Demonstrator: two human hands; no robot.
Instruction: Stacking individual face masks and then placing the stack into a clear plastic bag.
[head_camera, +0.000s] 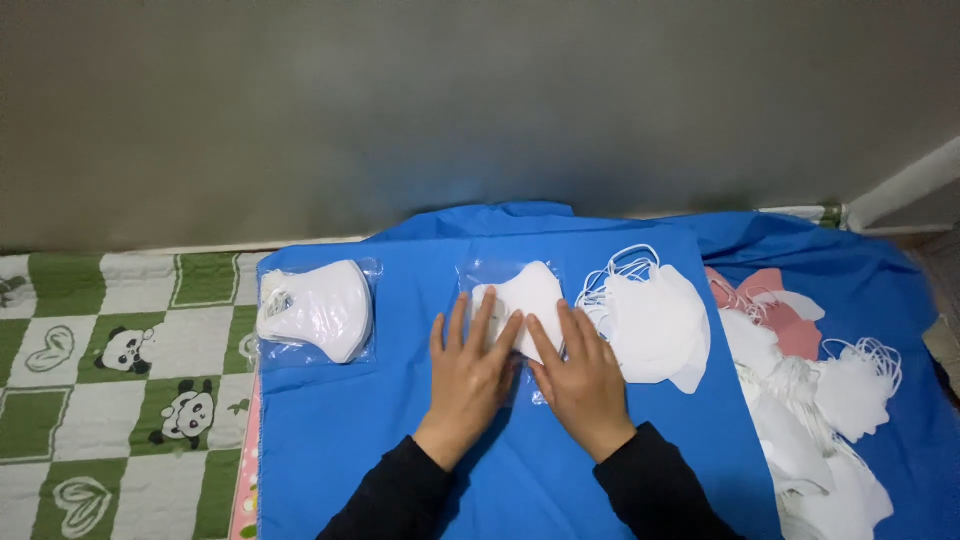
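Observation:
My left hand (468, 375) and my right hand (583, 375) lie flat, fingers spread, side by side on a clear plastic bag holding white face masks (530, 290) on the blue cloth (340, 430). Both hands press on the bag's near half. A second clear bag of white masks (318, 310) lies to the left, apart from my hands. A loose stack of white masks with ear loops (655, 320) sits just right of my right hand.
More loose white masks (840, 400) and a few pink ones (785, 315) lie piled at the right. A green and white panda-print quilt (120, 370) covers the left. A grey wall (480, 110) rises behind.

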